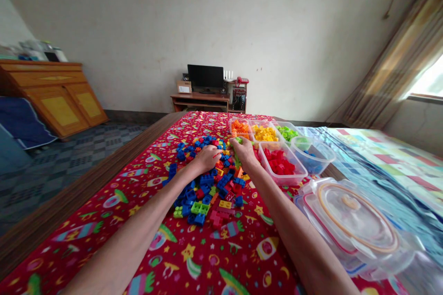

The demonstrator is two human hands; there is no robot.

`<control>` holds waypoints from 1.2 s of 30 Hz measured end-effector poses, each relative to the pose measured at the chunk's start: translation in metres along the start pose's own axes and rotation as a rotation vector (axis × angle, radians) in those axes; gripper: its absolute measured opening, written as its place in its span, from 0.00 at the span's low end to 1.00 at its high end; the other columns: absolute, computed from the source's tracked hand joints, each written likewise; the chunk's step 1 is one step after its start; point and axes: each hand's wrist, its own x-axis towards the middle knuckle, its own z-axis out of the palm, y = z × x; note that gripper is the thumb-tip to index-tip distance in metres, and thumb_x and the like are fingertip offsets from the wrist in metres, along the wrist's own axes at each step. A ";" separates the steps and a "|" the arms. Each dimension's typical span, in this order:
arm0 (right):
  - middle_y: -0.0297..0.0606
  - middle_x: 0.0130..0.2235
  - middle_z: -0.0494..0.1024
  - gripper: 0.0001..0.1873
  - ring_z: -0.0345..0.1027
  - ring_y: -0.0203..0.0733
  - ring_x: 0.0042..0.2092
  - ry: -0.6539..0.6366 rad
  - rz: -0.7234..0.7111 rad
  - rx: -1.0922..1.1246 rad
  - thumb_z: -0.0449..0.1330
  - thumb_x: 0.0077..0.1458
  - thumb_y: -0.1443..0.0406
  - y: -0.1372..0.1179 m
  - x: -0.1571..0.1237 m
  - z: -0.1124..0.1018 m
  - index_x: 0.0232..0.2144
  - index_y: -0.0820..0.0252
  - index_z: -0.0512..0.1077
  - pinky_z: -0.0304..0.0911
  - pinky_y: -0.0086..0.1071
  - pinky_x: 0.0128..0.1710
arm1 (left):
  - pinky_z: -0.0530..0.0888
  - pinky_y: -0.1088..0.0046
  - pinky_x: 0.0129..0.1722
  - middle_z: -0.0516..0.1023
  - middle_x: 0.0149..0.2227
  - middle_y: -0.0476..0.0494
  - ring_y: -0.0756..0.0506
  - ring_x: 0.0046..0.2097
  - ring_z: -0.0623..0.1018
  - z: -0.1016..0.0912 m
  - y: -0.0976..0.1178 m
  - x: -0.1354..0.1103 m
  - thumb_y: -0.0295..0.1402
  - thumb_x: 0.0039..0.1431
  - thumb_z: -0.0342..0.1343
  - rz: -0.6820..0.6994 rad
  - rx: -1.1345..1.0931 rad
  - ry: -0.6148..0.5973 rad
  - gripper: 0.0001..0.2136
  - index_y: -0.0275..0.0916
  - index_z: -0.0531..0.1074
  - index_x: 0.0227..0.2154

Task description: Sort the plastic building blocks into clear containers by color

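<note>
A loose pile of toy building bricks in blue, red, green, yellow and orange lies on the red patterned cloth. My left hand is over the far part of the pile with its fingers curled closed; what they hold, if anything, is hidden. At the pile's right edge, my right hand has its fingers closed around a light green brick, partly covered by the fingers. Beside that hand stands a clear container of red bricks. Behind it, clear containers hold orange bricks, yellow bricks and green bricks.
A round clear tub with blue bricks stands right of the red ones. Stacked clear lids lie at the near right. A wooden edge runs along the left. Beyond the cloth is a desk with a monitor.
</note>
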 end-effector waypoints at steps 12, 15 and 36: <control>0.27 0.17 0.67 0.08 0.58 0.27 0.16 0.003 -0.409 -0.683 0.56 0.54 0.65 -0.115 0.035 -0.032 0.24 0.62 0.65 0.53 0.21 0.18 | 0.67 0.65 0.55 0.77 0.48 0.40 0.44 0.50 0.73 0.004 0.003 -0.009 0.34 0.66 0.41 0.101 0.019 0.003 0.18 0.38 0.75 0.48; 0.28 0.15 0.66 0.10 0.57 0.27 0.16 -0.119 -0.345 -0.997 0.57 0.53 0.67 -0.122 0.057 -0.058 0.21 0.64 0.67 0.54 0.21 0.19 | 0.68 0.64 0.54 0.77 0.46 0.39 0.44 0.48 0.74 0.006 0.002 -0.008 0.34 0.65 0.42 0.082 -0.001 0.015 0.18 0.38 0.75 0.47; 0.58 0.53 0.72 0.27 0.66 0.53 0.56 0.150 -0.059 -1.652 0.53 0.61 0.58 -0.062 0.196 -0.221 0.58 0.69 0.62 0.63 0.39 0.50 | 0.70 0.64 0.50 0.75 0.48 0.39 0.42 0.49 0.72 0.007 0.005 -0.014 0.34 0.68 0.40 0.031 0.035 0.027 0.17 0.39 0.73 0.49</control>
